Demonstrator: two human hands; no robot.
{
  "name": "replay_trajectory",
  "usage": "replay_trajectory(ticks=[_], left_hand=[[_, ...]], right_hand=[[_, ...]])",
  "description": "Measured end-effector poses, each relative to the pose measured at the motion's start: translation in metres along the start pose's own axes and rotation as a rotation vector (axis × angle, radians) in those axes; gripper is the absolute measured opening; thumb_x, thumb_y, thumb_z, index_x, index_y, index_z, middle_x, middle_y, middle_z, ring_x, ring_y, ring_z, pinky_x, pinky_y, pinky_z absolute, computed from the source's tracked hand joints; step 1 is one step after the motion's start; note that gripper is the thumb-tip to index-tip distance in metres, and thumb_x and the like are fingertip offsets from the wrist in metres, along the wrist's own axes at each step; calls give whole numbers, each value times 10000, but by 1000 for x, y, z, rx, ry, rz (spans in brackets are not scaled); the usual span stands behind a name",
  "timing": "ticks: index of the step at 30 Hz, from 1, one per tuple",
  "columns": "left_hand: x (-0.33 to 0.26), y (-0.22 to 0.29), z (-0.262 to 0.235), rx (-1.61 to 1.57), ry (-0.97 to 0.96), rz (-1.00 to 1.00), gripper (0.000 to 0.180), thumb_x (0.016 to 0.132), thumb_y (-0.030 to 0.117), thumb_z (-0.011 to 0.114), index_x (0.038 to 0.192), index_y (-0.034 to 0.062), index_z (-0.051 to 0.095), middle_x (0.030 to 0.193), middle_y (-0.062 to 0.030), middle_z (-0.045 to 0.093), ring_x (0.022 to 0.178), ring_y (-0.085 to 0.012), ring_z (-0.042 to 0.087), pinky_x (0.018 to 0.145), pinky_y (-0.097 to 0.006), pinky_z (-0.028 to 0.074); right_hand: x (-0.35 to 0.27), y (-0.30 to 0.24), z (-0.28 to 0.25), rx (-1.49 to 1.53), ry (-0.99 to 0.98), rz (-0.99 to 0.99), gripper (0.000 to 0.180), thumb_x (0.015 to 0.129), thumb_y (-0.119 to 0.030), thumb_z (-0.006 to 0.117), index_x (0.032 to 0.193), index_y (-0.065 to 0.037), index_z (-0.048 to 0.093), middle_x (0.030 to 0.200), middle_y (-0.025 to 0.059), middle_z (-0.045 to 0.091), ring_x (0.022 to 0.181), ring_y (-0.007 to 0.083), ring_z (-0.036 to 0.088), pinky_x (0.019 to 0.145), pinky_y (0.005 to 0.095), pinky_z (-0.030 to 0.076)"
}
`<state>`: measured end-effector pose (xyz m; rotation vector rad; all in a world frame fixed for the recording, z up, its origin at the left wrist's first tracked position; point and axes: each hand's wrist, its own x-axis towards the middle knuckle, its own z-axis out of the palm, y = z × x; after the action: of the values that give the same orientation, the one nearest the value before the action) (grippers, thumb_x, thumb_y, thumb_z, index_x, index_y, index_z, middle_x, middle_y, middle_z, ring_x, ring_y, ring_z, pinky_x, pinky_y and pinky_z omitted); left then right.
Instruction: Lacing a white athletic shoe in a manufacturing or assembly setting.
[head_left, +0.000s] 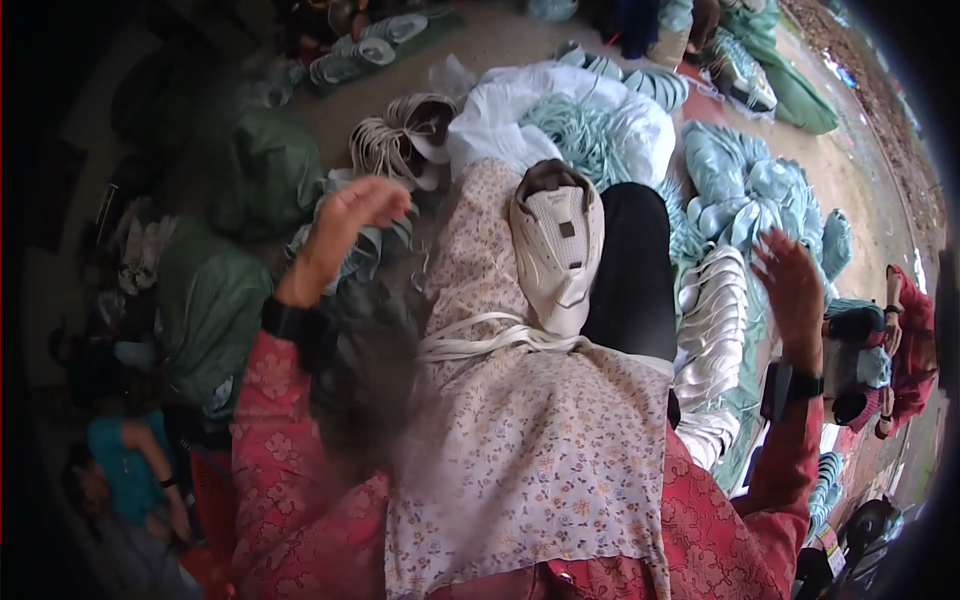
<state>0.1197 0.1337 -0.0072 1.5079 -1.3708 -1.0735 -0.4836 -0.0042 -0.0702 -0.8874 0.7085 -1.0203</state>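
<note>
Clearly both hands are raised, open and empty: left hand (345,225), right hand (790,280). Between them the white shoe upper (557,250) lies on the lap cloth (530,440); it looks light and floppy, best pinched at its edges.

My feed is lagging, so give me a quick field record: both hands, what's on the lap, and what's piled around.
left hand: raised, open, holding nothing, above a stack of pale soles
right hand: raised, fingers spread, empty
lap: white shoe upper lying on a floral cloth, white straps just below it
right side: row of white soles, teal soles beyond
left side: green sacks
</note>
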Motion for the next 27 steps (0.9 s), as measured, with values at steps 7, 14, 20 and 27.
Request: replay_trajectory(ticks=[7, 14, 20, 27], left_hand=[[-62, -8, 94, 486, -275, 231, 277, 869, 220, 716, 1088, 57, 668, 1082, -49, 657, 943, -181, 624, 842, -301, 479], [-102, -28, 130, 568, -424, -59, 358, 862, 126, 680, 1189, 5, 600, 1106, -135, 653, 1015, -266, 642, 907, -338, 483], [-109, -18, 106, 147, -613, -231, 326, 975, 106, 566, 1277, -18, 568, 1149, -73, 661, 1081, -87, 572, 954, -269, 453], [-105, -23, 85, 16, -562, -529, 273, 969, 138, 606, 1195, -15, 631, 1026, -32, 661, 925, -77, 585, 821, -245, 459]], right_hand=[[-66, 74, 127, -900, -191, 12, 252, 871, -163, 694, 1081, -25, 687, 1127, 88, 630, 984, 230, 624, 863, 312, 495], [-101, 107, 163, -1472, -399, -297, 260, 854, -225, 707, 1072, -101, 638, 1000, 80, 589, 899, 288, 629, 693, 387, 529], [-124, 99, 142, -1185, -457, 242, 260, 983, -257, 578, 1079, -19, 620, 833, 166, 664, 846, 339, 668, 695, 419, 525], [-112, 78, 103, -806, -307, 605, 284, 966, -229, 615, 1008, 48, 664, 849, 88, 661, 789, 132, 581, 707, 301, 468]])
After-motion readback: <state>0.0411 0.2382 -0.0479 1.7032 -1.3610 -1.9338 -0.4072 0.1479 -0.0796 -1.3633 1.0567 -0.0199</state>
